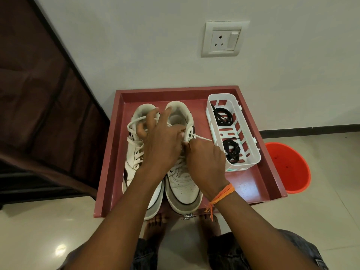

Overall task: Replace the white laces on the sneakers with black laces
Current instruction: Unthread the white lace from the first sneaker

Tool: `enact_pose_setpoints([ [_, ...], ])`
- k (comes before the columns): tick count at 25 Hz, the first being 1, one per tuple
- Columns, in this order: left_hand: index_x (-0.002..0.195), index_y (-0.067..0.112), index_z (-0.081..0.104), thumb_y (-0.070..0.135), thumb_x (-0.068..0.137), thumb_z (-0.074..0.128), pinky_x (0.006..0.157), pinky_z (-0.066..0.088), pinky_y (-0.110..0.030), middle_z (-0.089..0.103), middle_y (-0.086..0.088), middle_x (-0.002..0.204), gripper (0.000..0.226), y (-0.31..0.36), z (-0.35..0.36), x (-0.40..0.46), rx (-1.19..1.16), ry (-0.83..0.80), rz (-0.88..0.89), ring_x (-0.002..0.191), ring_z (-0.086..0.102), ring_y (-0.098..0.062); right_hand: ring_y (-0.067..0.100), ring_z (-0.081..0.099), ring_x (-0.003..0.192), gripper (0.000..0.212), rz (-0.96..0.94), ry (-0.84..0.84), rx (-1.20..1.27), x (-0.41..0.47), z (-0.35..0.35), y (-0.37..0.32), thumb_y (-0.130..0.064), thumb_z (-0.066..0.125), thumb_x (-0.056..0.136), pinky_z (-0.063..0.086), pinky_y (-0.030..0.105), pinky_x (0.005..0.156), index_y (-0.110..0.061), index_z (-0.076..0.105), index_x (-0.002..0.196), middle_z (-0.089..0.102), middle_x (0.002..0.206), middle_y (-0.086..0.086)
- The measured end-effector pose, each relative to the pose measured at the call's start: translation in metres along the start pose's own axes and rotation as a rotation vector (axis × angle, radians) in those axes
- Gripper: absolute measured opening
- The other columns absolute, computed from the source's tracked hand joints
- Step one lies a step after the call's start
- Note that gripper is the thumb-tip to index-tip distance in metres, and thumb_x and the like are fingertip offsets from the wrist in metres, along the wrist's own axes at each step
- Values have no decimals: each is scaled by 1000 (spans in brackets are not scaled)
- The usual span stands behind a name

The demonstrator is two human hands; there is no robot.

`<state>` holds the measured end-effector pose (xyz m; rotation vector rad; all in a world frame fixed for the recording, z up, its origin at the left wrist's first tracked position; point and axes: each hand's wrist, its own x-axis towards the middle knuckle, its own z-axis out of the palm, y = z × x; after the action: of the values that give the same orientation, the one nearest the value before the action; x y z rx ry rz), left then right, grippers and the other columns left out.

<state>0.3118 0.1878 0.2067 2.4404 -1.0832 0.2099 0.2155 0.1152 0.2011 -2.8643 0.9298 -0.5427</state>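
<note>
- While both sneakers sit side by side in the red tray [109, 152], the head view shows the person taking out white laces.
- The right hand [206, 162] pinches the right sneaker's white lace [202, 138].
- The left hand [161, 141] spreads its fingers on the right sneaker [185, 184].
- Black laces [223, 116] wait in the white basket [251, 152].
- Next, the lace likely needs pulling out of each hole.

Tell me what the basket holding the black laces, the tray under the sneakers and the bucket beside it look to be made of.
Basket: white moulded plastic, probably; thin slotted walls, slight sheen.
Tray: seemingly painted wood or board; thick square rim, flat dull-red coat, scuffed base. Uncertain.
Bucket: orange plastic, likely; smooth glossy wall with uniform colour.
</note>
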Motion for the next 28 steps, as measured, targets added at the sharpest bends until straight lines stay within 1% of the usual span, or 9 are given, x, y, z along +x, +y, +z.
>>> enact_pose_setpoints([
  [6, 95, 31, 76, 26, 87, 66, 104, 14, -48, 50, 7, 144, 14, -1, 1, 2, 9, -39, -94, 140, 25, -30, 22, 46, 37, 36, -4, -27, 18, -1, 3, 1, -14, 77, 74, 23, 22, 40, -17, 47, 55, 51, 47, 4],
  [10, 72, 24, 73, 20, 87, 63, 102, 16, -46, 73, 12, 97, 18, 5, -1, 0, -144, 66, -124, 131, 44, -21, 27, 56, 51, 28, 8, -68, 56, -2, 3, 2, -23, 55, 94, 31, 29, 45, -17, 47, 68, 58, 62, 7],
  [13, 62, 21, 66, 22, 84, 57, 86, 17, -33, 68, 9, 71, 24, 0, -19, 1, -193, 201, -191, 95, 63, -11, 26, 53, 58, 24, 34, -115, 62, 0, -1, 4, -28, 44, 100, 34, 30, 51, -15, 53, 82, 60, 70, 7],
  [15, 62, 20, 67, 24, 82, 56, 77, 16, -31, 65, 8, 61, 23, -8, -34, 3, -221, 240, -277, 71, 61, -10, 24, 49, 59, 26, 60, -131, 60, 1, -3, 4, -30, 42, 101, 35, 31, 52, -14, 53, 84, 59, 71, 7],
  [19, 58, 21, 64, 25, 78, 62, 81, 22, -31, 56, 13, 53, 20, -15, -55, 1, -201, 214, -376, 60, 52, -6, 29, 58, 62, 26, 86, -131, 126, 2, -4, 4, -32, 49, 98, 44, 34, 53, -14, 56, 80, 58, 67, 6],
  [22, 63, 19, 67, 24, 78, 65, 91, 39, -37, 61, 10, 64, 16, -14, -59, -1, -97, 23, -266, 69, 58, -12, 23, 63, 59, 29, 107, -260, 395, 13, -8, 23, -40, 62, 92, 52, 38, 55, -15, 64, 77, 62, 63, 0],
  [24, 71, 19, 69, 30, 80, 66, 92, 41, -41, 65, 9, 91, 14, -11, -61, -2, 35, -143, -181, 89, 61, -16, 20, 67, 51, 21, 214, -362, 720, 24, -13, 40, -29, 70, 88, 56, 39, 53, -11, 68, 78, 68, 62, 3],
  [26, 87, 20, 72, 39, 84, 67, 96, 35, -43, 56, 7, 118, 20, -3, -60, -5, 205, -308, -122, 114, 51, -20, 17, 66, 50, 12, 234, -316, 753, 29, -15, 52, -20, 74, 85, 54, 31, 52, -9, 71, 81, 72, 68, 3],
  [28, 94, 20, 70, 35, 86, 67, 94, 29, -41, 53, 4, 125, 17, 6, -57, -6, 257, -273, -112, 121, 41, -22, 12, 65, 59, 8, 198, -190, 679, 33, -11, 60, -11, 68, 85, 54, 27, 62, -12, 75, 87, 73, 83, -2],
])
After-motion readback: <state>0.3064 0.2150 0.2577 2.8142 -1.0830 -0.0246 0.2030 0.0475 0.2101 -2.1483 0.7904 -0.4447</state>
